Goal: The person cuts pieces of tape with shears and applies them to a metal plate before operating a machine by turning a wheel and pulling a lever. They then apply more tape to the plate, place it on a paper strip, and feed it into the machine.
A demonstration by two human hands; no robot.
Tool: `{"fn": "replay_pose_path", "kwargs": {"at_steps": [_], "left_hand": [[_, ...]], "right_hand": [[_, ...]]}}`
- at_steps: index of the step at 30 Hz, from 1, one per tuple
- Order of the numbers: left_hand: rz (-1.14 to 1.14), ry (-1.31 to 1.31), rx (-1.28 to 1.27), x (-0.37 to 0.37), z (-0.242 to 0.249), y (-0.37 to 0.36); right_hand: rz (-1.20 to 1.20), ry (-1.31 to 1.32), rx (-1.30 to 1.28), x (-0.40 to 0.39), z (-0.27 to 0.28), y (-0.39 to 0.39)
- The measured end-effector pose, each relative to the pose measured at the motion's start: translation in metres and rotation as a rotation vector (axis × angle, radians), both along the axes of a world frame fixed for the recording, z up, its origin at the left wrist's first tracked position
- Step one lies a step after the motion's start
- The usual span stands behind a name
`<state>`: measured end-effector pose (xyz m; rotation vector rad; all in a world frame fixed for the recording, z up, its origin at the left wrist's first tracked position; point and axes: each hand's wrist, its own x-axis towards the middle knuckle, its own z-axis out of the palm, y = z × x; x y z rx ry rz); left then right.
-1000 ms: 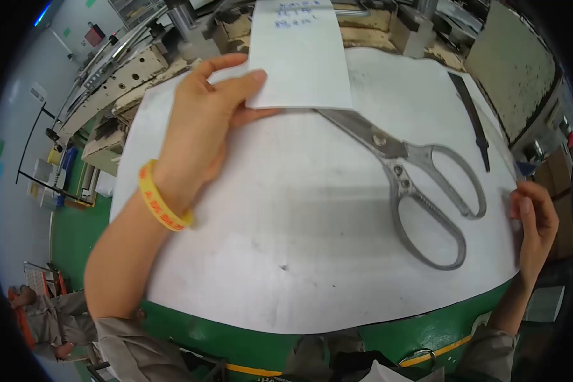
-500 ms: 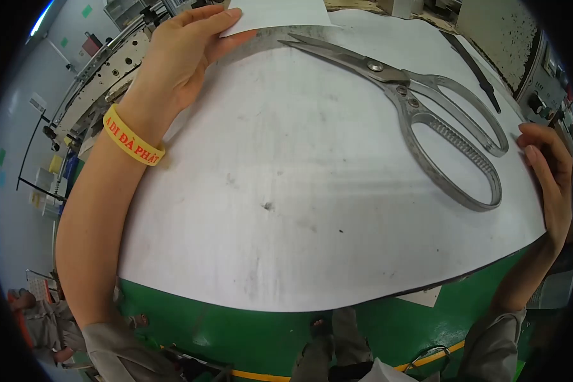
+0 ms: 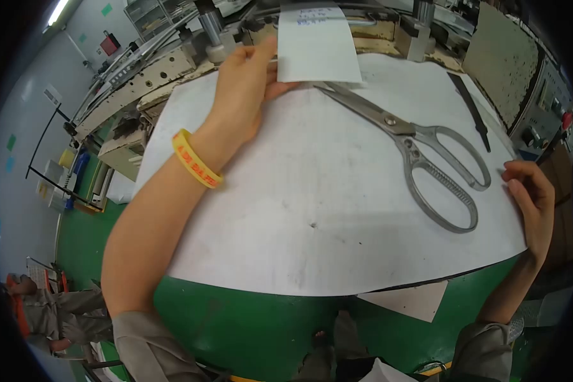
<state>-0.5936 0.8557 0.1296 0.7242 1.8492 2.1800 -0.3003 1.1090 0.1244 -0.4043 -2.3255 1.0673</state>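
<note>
My left hand (image 3: 245, 89), with a yellow wristband (image 3: 197, 159), grips the left edge of a white paper piece (image 3: 318, 48) with blue handwriting near its top. The paper is raised at the far side of the white-covered table (image 3: 267, 223). Large metal scissors (image 3: 398, 127) lie on the cover, tips pointing to the far left, beside the paper's lower edge. At the table's right edge is my right hand (image 3: 533, 191), its fingers curled; whether anything is in them is hidden.
A dark thin tool (image 3: 470, 108) lies at the far right of the table. Machine parts (image 3: 417, 38) line the back edge. A control box (image 3: 547, 108) stands at the right. Another person (image 3: 63, 312) is at the lower left, away from the table.
My left hand and the paper have moved right across the far side, and more of the paper shows, with its writing. The camera view has shifted. The scissors still lie on the cover.
</note>
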Motion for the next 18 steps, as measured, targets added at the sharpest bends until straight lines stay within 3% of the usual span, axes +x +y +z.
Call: {"fn": "replay_pose_path", "kwargs": {"at_steps": [5,8,9,11,14,16,18], "left_hand": [[0.014,-0.038,-0.025,-0.003,-0.004,0.000],[-0.041,-0.061,0.001,0.002,0.003,-0.001],[-0.051,-0.071,-0.008,0.003,0.003,-0.002],[-0.065,-0.081,0.025,0.002,0.000,-0.001],[-0.079,-0.080,0.047,-0.001,-0.001,-0.001],[-0.085,-0.091,0.051,-0.001,-0.001,-0.001],[-0.111,-0.086,0.051,-0.001,-0.001,-0.002]], "right_hand": [[-0.011,0.043,0.022,0.002,0.006,-0.001],[0.072,0.069,0.330,-0.004,0.033,-0.008],[0.164,0.076,0.321,-0.017,0.050,-0.019],[0.314,0.077,0.405,-0.066,0.077,-0.028],[0.430,0.051,0.548,-0.159,0.064,-0.010],[0.337,0.101,0.796,-0.218,0.041,0.010],[0.320,0.044,0.805,-0.258,0.039,0.015]]}}
